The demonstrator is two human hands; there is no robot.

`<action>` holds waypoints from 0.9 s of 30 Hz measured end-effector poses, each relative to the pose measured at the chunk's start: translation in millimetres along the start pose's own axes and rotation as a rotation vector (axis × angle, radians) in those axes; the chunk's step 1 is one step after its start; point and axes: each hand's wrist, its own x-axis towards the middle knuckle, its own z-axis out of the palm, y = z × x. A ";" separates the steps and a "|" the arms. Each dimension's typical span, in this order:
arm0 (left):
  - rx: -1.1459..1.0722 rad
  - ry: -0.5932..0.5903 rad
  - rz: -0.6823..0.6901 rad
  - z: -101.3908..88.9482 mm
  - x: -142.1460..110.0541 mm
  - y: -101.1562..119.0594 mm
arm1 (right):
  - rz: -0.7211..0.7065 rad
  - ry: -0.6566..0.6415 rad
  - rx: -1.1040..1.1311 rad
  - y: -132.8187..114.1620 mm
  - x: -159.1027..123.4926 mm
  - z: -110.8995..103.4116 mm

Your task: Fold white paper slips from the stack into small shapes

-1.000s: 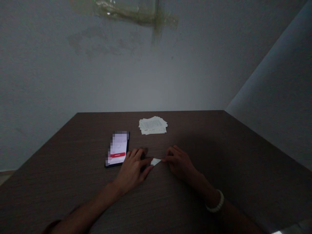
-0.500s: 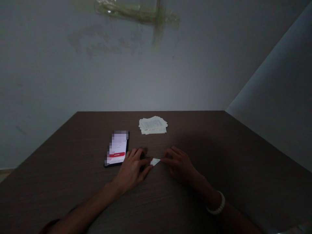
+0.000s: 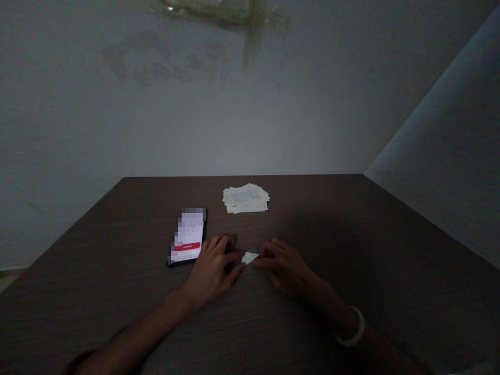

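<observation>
A small white piece of folded paper (image 3: 249, 258), roughly triangular, lies on the dark wooden table between my two hands. My left hand (image 3: 213, 265) has its thumb and index fingertip on the paper's left side, closed on that edge, with the other fingers curled on the tabletop. On the opposite side, my right hand (image 3: 284, 265) is closed, its thumb and index finger at the paper's right corner. A pale beaded bracelet (image 3: 353, 329) circles the right wrist. Part of the paper is hidden under the fingertips.
Beside my left hand lies a phone (image 3: 189, 237) with its screen lit and partly pixelated. Farther back sits a loose stack of printed paper sheets (image 3: 246, 198). The table (image 3: 375, 234) meets a grey stained wall (image 3: 250, 114) behind.
My right thumb and index finger have shifted slightly left and down along the paper's right corner. The left hand stays in place. The view has tilted a little.
</observation>
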 end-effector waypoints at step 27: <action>0.022 -0.017 0.063 1.0 -2.0 1.4 | -0.099 0.012 0.074 -2.2 -5.2 -7.0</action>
